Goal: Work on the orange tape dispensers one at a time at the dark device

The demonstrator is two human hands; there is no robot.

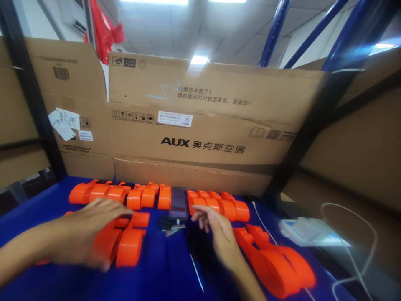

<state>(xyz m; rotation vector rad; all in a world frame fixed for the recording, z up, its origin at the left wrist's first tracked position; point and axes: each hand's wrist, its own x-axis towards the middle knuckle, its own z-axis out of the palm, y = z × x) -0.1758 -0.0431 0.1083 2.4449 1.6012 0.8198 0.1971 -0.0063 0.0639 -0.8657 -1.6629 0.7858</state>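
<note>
My left hand [84, 232] reaches over the orange plastic parts at the left, thumb on the near side and fingers on the far side. It is closed around a curved orange plastic part [108, 242]; both are somewhat blurred. Another orange part [130, 246] stands just right of it. My right hand [216, 232] hovers near the middle, fingers loosely bent and apart, with nothing visible in them. Its fingertips are nearest a row of orange parts [219, 207] behind. A pair of larger-looking orange parts [282, 267] lies to the right of my right forearm.
More orange parts [117, 194] line the back left of the blue table [156, 276]. A phone-like dark slab [178, 202] and small dark items [167, 223] lie mid-table. White cables [265, 225] and a pale packet [313, 232] are at right. A cardboard wall [200, 167] stands behind.
</note>
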